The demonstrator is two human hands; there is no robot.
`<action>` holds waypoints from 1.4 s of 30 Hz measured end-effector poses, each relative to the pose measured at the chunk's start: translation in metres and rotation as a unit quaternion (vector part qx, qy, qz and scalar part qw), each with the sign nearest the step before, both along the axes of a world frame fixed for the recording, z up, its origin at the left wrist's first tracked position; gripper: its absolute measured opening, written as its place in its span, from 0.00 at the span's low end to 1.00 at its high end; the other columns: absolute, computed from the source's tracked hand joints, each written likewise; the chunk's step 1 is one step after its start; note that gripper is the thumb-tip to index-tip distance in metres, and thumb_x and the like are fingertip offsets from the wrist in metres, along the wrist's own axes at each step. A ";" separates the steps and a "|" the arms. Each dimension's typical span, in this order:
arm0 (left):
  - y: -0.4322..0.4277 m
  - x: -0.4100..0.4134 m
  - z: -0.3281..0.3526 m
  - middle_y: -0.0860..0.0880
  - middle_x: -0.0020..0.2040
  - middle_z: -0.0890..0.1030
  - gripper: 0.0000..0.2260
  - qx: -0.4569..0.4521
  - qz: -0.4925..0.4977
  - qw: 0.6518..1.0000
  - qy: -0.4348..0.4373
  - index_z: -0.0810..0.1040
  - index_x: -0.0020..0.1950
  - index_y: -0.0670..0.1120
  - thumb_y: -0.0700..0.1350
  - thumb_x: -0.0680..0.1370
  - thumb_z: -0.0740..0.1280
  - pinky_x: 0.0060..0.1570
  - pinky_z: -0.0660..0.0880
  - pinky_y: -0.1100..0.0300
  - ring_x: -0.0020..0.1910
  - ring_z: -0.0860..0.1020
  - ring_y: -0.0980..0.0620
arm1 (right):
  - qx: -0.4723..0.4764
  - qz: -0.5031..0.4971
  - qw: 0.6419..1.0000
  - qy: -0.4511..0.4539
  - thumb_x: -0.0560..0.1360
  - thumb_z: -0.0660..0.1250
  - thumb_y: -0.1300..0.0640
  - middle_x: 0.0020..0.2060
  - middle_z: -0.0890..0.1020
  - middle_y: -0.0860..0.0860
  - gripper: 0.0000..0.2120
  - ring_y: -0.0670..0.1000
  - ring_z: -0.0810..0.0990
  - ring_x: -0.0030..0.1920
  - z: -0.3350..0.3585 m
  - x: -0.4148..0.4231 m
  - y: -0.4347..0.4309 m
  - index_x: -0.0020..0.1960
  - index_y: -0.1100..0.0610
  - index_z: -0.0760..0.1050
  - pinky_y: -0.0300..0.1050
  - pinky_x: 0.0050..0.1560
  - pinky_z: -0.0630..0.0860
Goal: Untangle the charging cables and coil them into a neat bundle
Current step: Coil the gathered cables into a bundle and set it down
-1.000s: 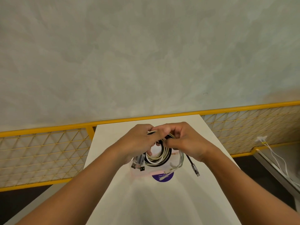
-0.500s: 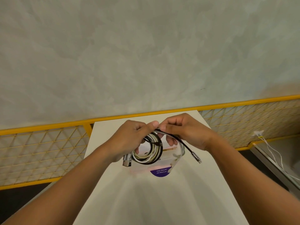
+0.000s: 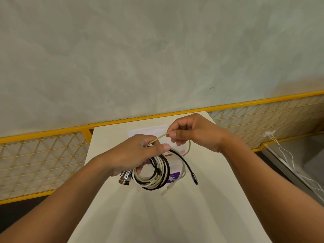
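Two fingertips [image 3: 173,133] of the right hand [image 3: 196,132], thumb and forefinger, pinch a thin beige cable [image 3: 158,138]; the other fingers of that hand are curled in below them. The beige strand runs taut, down and to the left, into the left hand [image 3: 136,153]. The left hand's fingers and thumb are clenched around the top of a coil [image 3: 154,174] of charging cables, with loops of black, white and beige hanging together in a rough ring beneath the fist.

Just left of the coil, a cluster of metal USB plugs [image 3: 124,178] sticks out from under the left palm. To the right of the coil, a loose black cable [image 3: 184,162] arcs away and ends in a dark plug [image 3: 194,178] in the air. Below the coil a pale plug [image 3: 167,188] dangles on a white lead.

Directly behind and under the coil stands a clear plastic container [image 3: 175,166] with a purple label. Both are over a white table [image 3: 157,216], the coil held above its surface. Beyond the coil, at the table's far end, lies a pale flat sheet [image 3: 149,131]. Past that runs a yellow mesh railing [image 3: 40,155] against a grey-green wall [image 3: 157,58]. Far to the right of the coil, thin white wires [image 3: 284,155] trail from the railing.
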State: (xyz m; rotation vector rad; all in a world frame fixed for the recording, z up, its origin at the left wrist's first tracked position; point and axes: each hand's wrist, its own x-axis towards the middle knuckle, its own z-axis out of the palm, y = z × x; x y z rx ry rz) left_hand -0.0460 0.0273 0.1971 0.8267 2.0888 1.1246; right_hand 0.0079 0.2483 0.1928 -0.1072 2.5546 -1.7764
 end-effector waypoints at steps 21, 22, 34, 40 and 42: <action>-0.006 -0.001 0.006 0.53 0.29 0.65 0.15 0.006 0.001 1.000 -0.007 0.76 0.32 0.55 0.63 0.72 0.69 0.28 0.70 0.57 0.28 0.66 0.52 | 0.002 0.004 1.000 -0.023 0.76 0.73 0.58 0.37 0.84 0.53 0.04 0.50 0.72 0.32 0.003 -0.001 0.000 0.49 0.56 0.86 0.41 0.34 0.71; -0.006 -0.001 0.007 0.53 0.29 0.65 0.15 0.006 0.001 1.000 -0.009 0.76 0.32 0.55 0.63 0.72 0.69 0.28 0.70 0.58 0.27 0.65 0.52 | -0.002 0.001 1.000 -0.020 0.76 0.73 0.58 0.37 0.84 0.53 0.04 0.50 0.72 0.32 0.003 -0.001 -0.002 0.49 0.56 0.86 0.40 0.33 0.70; -0.007 -0.006 0.011 0.47 0.34 0.61 0.21 0.022 0.049 0.999 -0.006 0.78 0.49 0.39 0.58 0.79 0.65 0.27 0.68 0.59 0.24 0.67 0.57 | 0.001 0.053 0.999 -0.011 0.76 0.73 0.62 0.35 0.81 0.52 0.06 0.53 0.72 0.35 0.000 -0.004 -0.019 0.53 0.60 0.84 0.39 0.34 0.71; -0.008 -0.005 0.010 0.52 0.29 0.61 0.18 -0.002 0.028 1.000 -0.010 0.74 0.43 0.39 0.54 0.80 0.66 0.26 0.67 0.59 0.25 0.65 0.57 | 0.023 0.018 0.999 0.017 0.74 0.75 0.60 0.34 0.83 0.48 0.02 0.46 0.76 0.35 0.001 -0.007 -0.019 0.43 0.55 0.85 0.37 0.38 0.73; -0.008 -0.006 0.009 0.53 0.29 0.61 0.19 -0.019 0.025 0.999 -0.012 0.75 0.46 0.37 0.54 0.80 0.66 0.26 0.67 0.59 0.25 0.65 0.56 | 0.045 0.016 0.998 0.034 0.74 0.75 0.59 0.37 0.85 0.48 0.04 0.44 0.79 0.39 0.004 -0.008 -0.019 0.43 0.52 0.84 0.37 0.43 0.75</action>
